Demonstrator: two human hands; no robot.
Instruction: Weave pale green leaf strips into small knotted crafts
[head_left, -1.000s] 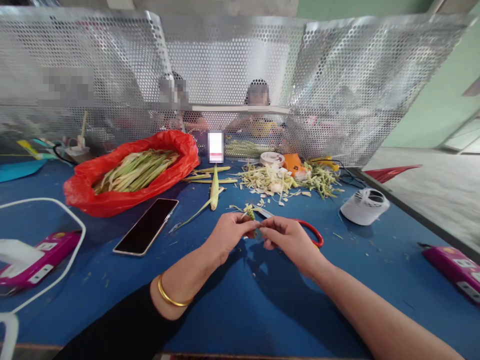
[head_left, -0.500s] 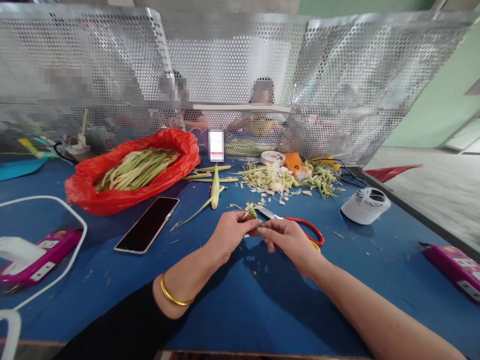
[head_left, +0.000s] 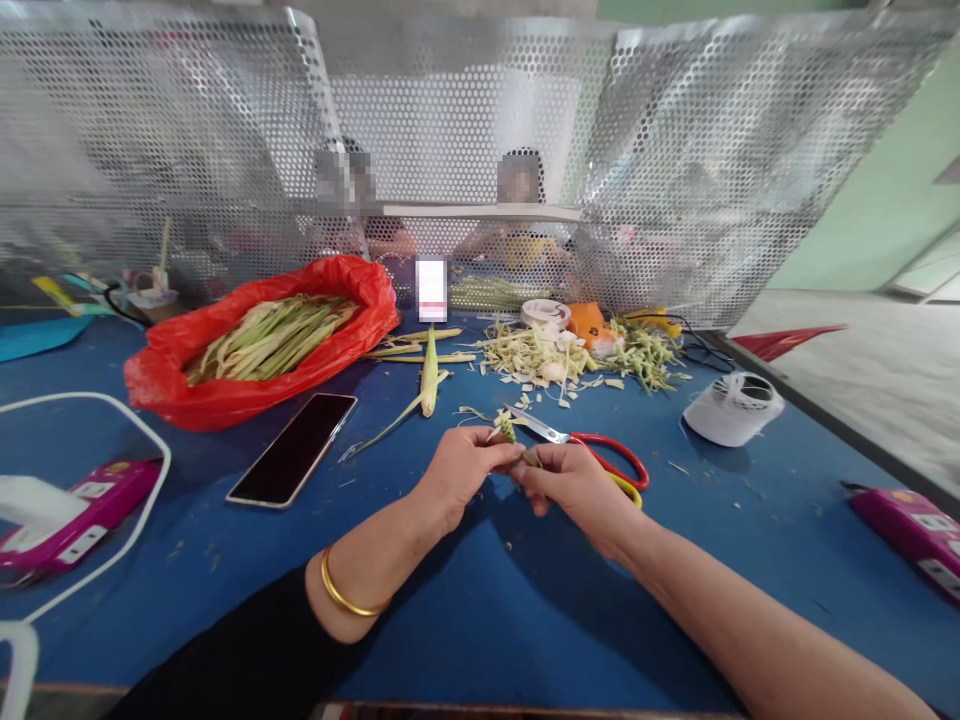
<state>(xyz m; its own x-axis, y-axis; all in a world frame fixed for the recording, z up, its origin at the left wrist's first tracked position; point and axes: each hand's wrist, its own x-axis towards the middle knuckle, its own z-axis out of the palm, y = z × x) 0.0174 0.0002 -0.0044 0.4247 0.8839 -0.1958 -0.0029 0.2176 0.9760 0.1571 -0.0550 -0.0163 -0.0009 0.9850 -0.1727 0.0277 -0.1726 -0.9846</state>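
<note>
My left hand and my right hand meet over the blue table, both pinching a small green-yellow leaf piece between fingertips. Red-handled scissors lie on the table just behind my right hand. A long folded leaf strip lies further back. A gold bangle sits on my left wrist.
A red plastic bag of leaf strips lies at the back left, a black phone in front of it. Leaf trimmings are piled at the back; a small white fan stands right. Pink power strips lie at both edges. People sit behind a perforated metal screen.
Both hands have drifted slightly toward me and down with the leaf piece still pinched; more of the scissors shows behind the right hand.
</note>
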